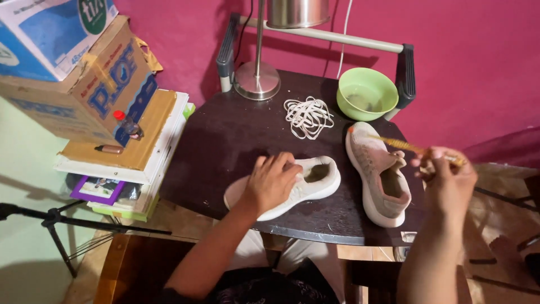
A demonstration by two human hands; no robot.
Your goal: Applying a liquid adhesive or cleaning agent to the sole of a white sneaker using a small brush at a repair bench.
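My left hand [274, 181] rests on top of a white laceless sneaker [315, 181] lying on its side on the dark table [225, 141], gripping its upper. My right hand [447, 177] is raised at the table's right edge and pinches a thin orange toothbrush [396, 144] that points left over a second, dirtier sneaker [378, 171]. The brush tip hovers near that shoe's toe. A loose bundle of white laces [307, 116] lies behind the shoes.
A green bowl [367, 93] with water stands at the back right. A metal lamp base [257, 80] is at the back. Stacked cardboard boxes [73, 67] and books with a small bottle [126, 124] sit left. A tripod leg [56, 222] is at lower left.
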